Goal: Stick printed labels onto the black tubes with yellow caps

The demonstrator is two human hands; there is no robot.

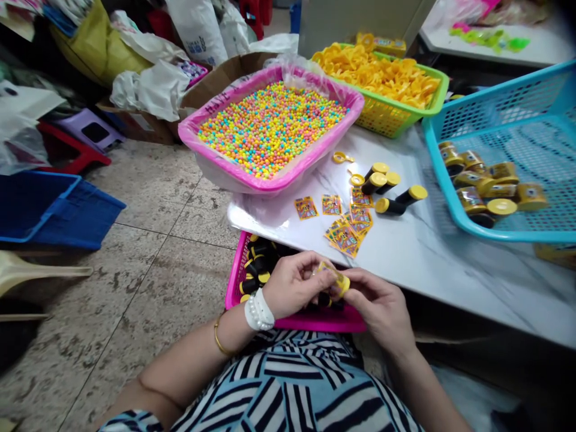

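My left hand (294,282) and my right hand (382,306) meet above the pink basket (231,282). Between them is a small yellow-ended container (342,284) with a printed label around it. The left fingers pinch its label side, while the right thumb and fingers grip the yellow end. Part of it is hidden by the fingers. Below, the pink basket holds several black tubes with yellow ends (256,264). On the table just ahead lie printed labels (345,235), some overlapping. Several black tubes (390,207) with yellow caps stand or lie beside them, near small yellow ring-shaped pieces (357,179).
A pink tray (270,183) of colourful candy beads sits at the table's left corner. Behind it stands a green basket (382,117) of yellow plastic parts. At right, a blue basket (436,174) holds several labelled containers (499,189). Blue crates (85,219) stand on the floor.
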